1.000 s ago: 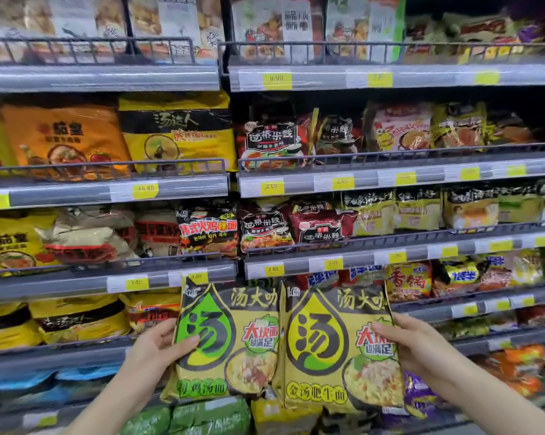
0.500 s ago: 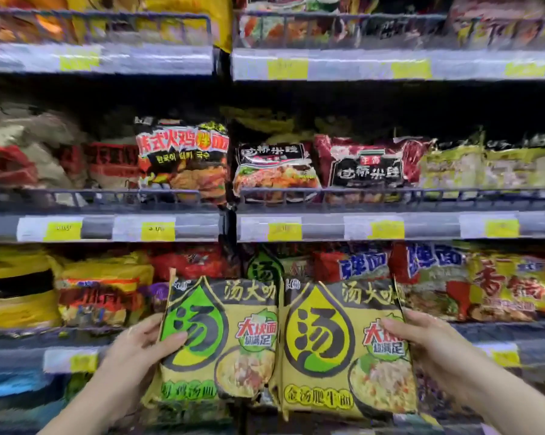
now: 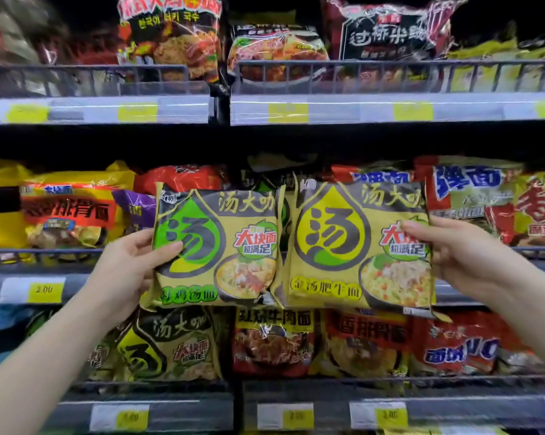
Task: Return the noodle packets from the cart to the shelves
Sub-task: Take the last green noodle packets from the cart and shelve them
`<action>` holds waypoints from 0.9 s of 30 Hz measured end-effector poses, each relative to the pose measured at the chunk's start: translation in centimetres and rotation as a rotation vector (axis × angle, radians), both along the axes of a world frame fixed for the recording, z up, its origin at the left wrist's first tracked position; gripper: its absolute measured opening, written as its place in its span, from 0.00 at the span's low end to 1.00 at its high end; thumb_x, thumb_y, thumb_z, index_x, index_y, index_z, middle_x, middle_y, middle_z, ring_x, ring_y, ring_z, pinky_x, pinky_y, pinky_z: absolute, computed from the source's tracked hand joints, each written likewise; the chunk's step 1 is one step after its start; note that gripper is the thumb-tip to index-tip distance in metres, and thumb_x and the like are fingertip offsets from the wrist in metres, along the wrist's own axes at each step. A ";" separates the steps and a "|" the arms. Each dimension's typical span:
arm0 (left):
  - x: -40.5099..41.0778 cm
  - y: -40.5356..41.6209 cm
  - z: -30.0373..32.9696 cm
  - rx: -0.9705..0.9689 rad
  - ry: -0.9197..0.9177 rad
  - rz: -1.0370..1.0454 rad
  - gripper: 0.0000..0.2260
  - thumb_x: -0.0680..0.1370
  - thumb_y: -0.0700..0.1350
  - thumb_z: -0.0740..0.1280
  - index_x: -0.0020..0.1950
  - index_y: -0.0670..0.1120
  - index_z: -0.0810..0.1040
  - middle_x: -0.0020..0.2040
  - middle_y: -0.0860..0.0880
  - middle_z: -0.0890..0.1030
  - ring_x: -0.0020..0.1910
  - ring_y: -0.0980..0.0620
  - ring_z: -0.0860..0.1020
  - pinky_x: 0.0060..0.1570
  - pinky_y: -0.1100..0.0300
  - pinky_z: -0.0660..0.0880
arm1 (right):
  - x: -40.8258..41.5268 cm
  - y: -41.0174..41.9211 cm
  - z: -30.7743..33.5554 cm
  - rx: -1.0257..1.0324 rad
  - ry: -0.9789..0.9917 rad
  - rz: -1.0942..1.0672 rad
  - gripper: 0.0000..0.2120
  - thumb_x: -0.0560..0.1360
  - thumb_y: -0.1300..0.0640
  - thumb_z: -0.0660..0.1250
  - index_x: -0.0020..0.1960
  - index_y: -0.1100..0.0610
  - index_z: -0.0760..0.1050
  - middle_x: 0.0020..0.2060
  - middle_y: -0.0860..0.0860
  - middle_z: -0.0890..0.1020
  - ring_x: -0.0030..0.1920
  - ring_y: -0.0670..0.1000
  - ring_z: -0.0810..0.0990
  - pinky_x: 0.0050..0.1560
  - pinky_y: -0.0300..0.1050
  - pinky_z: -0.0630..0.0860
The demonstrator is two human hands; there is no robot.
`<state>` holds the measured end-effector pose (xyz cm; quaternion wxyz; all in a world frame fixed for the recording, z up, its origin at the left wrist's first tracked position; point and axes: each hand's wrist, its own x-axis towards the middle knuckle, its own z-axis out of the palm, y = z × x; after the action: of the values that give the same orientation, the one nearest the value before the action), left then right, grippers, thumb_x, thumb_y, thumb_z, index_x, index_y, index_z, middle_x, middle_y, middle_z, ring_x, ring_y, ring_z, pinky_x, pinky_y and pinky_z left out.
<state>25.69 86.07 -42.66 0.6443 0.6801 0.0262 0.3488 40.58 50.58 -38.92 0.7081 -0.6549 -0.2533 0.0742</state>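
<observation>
Noodle packets, two of them, held up mid-frame at a shop shelf w/ neither yet put back.

Left hand (image 3: 129,265) grips the green-logo packet (image 3: 217,246) by its left edge, thumb pressed on the front, other fingers hidden behind; right hand (image 3: 459,249) pinches the yellow-logo packet (image 3: 359,246) at its right edge, thumb on front, fingers behind. Both packets hang side by side, edges touching, in front of the middle shelf (image 3: 32,288). A matching-brand packet (image 3: 170,343) sits on the lower shelf, lower centre-left, and another seems to peek behind the pair, so likely slots are near. Judged: placing step just about to start; cart not in view, so qty left can't be told.
</observation>
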 end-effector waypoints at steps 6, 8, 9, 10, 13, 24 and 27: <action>-2.5 1.8 0.3 0.039 -0.041 0.064 0.27 0.54 0.53 0.81 0.50 0.47 0.81 0.48 0.46 0.85 0.43 0.47 0.83 0.39 0.57 0.78 | 1.0 1.2 3.5 0.180 -0.093 -0.114 0.09 0.71 0.59 0.70 0.51 0.58 0.76 0.34 0.51 0.86 0.33 0.47 0.85 0.28 0.38 0.79; -3.3 2.4 0.3 0.011 -0.048 0.076 0.20 0.61 0.48 0.76 0.50 0.46 0.81 0.50 0.44 0.84 0.44 0.46 0.82 0.38 0.57 0.76 | 1.5 2.8 3.8 0.165 -0.138 -0.148 0.05 0.73 0.60 0.69 0.48 0.57 0.77 0.39 0.53 0.86 0.34 0.47 0.85 0.31 0.39 0.81; -3.7 2.6 0.3 0.001 -0.055 0.079 0.16 0.63 0.45 0.73 0.50 0.45 0.80 0.50 0.44 0.84 0.41 0.49 0.83 0.35 0.60 0.77 | 1.6 3.7 3.9 0.143 -0.164 -0.158 0.03 0.73 0.60 0.70 0.46 0.55 0.78 0.41 0.54 0.85 0.35 0.47 0.85 0.34 0.40 0.82; -4.1 2.6 0.3 -0.002 -0.056 0.083 0.15 0.64 0.43 0.71 0.50 0.45 0.80 0.50 0.46 0.84 0.39 0.52 0.83 0.33 0.64 0.77 | 1.6 4.7 4.0 0.118 -0.186 -0.162 0.02 0.73 0.60 0.70 0.45 0.55 0.78 0.42 0.54 0.85 0.36 0.48 0.85 0.35 0.41 0.82; -4.8 2.5 0.6 0.021 -0.043 0.098 0.16 0.65 0.43 0.70 0.52 0.46 0.79 0.48 0.47 0.85 0.39 0.53 0.83 0.32 0.65 0.77 | 1.6 7.9 4.3 0.053 -0.256 -0.161 0.03 0.72 0.61 0.71 0.46 0.55 0.78 0.41 0.53 0.84 0.36 0.48 0.84 0.33 0.40 0.80; -6.2 2.2 1.3 0.053 -0.066 0.107 0.33 0.49 0.52 0.81 0.51 0.45 0.79 0.45 0.46 0.85 0.38 0.52 0.84 0.32 0.61 0.80 | 3.6 14.8 3.3 -0.110 -0.304 -0.232 0.21 0.72 0.57 0.72 0.64 0.60 0.74 0.55 0.55 0.82 0.49 0.52 0.81 0.49 0.43 0.76; -6.3 2.1 1.3 0.027 -0.072 0.105 0.26 0.57 0.48 0.78 0.52 0.44 0.78 0.47 0.45 0.85 0.38 0.52 0.84 0.33 0.61 0.80 | 4.3 15.3 2.5 -0.140 -0.289 -0.276 0.25 0.73 0.58 0.71 0.68 0.60 0.70 0.61 0.56 0.78 0.59 0.55 0.78 0.54 0.42 0.72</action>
<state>19.40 88.12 -41.33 0.6164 0.6735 0.0339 0.4066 44.84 65.87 -36.43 0.6206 -0.7349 -0.2542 -0.1008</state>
